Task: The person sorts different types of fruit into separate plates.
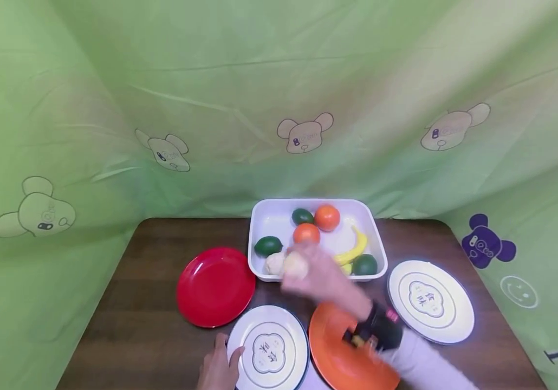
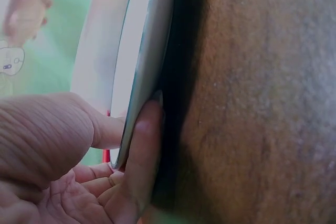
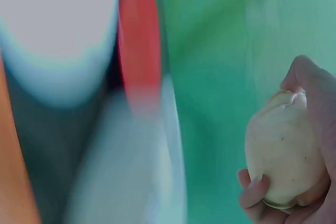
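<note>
My left hand (image 1: 219, 365) grips the left rim of a white plate (image 1: 245, 336) with a flower-shaped mark. In the left wrist view the thumb lies on top of the plate (image 2: 128, 56) and a finger is under its edge. My right hand (image 1: 320, 273), blurred in the head view, is over the front edge of a white tub (image 1: 383, 254). It holds a round, cream-coloured bulb (image 3: 283, 148) with a creased top, fingers curled round it. Beside the hand, inside the tub, lies another whitish bulb (image 1: 274, 264).
The tub also holds oranges (image 1: 327, 217), dark green fruits (image 1: 267, 246) and a banana (image 1: 354, 249). A red plate (image 1: 215, 287) is at left, an orange plate (image 1: 330, 336) under my right forearm, another white plate (image 1: 449, 303) at right. A green curtain (image 1: 230, 81) hangs behind the table (image 1: 128, 325).
</note>
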Tool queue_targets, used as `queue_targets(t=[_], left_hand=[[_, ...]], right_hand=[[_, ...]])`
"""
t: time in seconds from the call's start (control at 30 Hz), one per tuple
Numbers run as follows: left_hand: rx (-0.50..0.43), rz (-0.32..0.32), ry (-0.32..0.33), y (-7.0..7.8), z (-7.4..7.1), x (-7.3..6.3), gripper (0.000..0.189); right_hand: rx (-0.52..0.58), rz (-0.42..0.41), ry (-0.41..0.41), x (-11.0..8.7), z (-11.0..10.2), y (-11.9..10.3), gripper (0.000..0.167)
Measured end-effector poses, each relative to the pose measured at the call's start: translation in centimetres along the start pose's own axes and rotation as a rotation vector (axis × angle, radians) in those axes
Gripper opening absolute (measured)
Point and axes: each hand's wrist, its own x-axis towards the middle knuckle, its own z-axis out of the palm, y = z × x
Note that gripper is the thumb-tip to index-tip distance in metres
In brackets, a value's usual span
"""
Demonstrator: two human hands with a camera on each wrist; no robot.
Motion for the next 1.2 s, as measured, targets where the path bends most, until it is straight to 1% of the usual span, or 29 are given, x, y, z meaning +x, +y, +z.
queue_targets(t=[0.03,0.1,0.13,0.17,0.23,0.3,0.37,0.47,0.53,0.57,0.63,0.7,0.73,0.8,0.9,0.93,0.97,1.0,1.07,1.13,1.2], left_hand=[[-0.001,0.021,0.023,-0.2,0.0,-0.1,0.040],[0.000,0.090,0.082,-0.6,-0.1,-0.3,0.036],[0.001,0.124,0.109,-0.8,0.0,-0.4,0.035],[0.002,0.151,0.132,-0.9,0.1,-0.5,0.034],[0.001,0.197,0.166,-1.1,0.2,-0.5,0.033],[0.001,0.210,0.178,-1.2,0.5,-0.4,0.033],[0.002,0.200,0.177,-1.3,0.7,-0.5,0.034],[0.002,0.181,0.180,-1.5,0.9,-0.5,0.035],[0.001,0.174,0.184,-1.5,0.9,-0.5,0.035],[-0.001,0.172,0.184,-1.5,0.8,-0.5,0.035],[-0.007,0.177,0.183,-1.5,0.7,-0.4,0.036],[-0.016,0.174,0.170,-1.5,0.5,-0.3,0.036],[-0.020,0.164,0.161,-1.4,0.5,-0.2,0.036],[-0.028,0.129,0.135,-1.2,0.4,-0.2,0.037],[-0.021,0.041,0.078,-0.8,0.2,-0.1,0.039],[-0.020,0.015,0.065,-0.7,0.2,-0.1,0.039],[-0.014,-0.012,0.042,-0.5,0.2,-0.1,0.040],[-0.009,-0.034,0.025,-0.4,0.1,0.0,0.040],[-0.008,-0.056,0.005,-0.2,0.1,0.0,0.039],[-0.009,-0.062,-0.013,-0.2,0.1,0.1,0.039],[-0.012,-0.054,-0.014,-0.2,0.0,0.1,0.039]], right_hand=[[0.019,-0.065,-0.029,-1.0,1.7,-1.6,0.049],[0.023,-0.155,-0.116,-2.9,5.1,-4.0,0.046],[-0.005,-0.175,-0.160,-3.8,6.6,-4.8,0.044],[-0.043,-0.187,-0.220,-4.7,7.9,-5.3,0.043],[-0.111,-0.199,-0.301,-6.0,9.9,-5.8,0.043],[-0.189,-0.180,-0.354,-7.0,11.1,-5.9,0.041],[-0.245,-0.165,-0.382,-7.7,11.8,-5.8,0.041],[-0.242,-0.140,-0.417,-7.9,12.0,-5.7,0.041],[-0.266,-0.151,-0.428,-7.7,11.8,-5.7,0.044],[-0.286,-0.150,-0.433,-7.5,11.7,-5.7,0.048],[-0.324,-0.140,-0.419,-6.8,11.1,-5.7,0.057],[-0.359,-0.116,-0.384,-5.6,10.1,-5.5,0.066],[-0.363,-0.096,-0.353,-4.8,9.4,-5.2,0.068],[-0.354,-0.081,-0.254,-2.6,8.2,-4.3,0.065],[-0.394,-0.050,-0.117,1.0,6.9,-2.1,0.058],[-0.408,-0.028,-0.096,2.1,6.7,-1.3,0.057],[-0.411,0.001,-0.103,3.0,6.6,-0.5,0.056],[-0.410,0.038,-0.138,3.7,6.6,0.2,0.056],[-0.358,0.120,-0.250,4.6,6.9,1.4,0.059],[-0.282,0.185,-0.365,5.1,7.3,2.3,0.060],[-0.212,0.221,-0.441,5.4,7.8,2.8,0.059]])
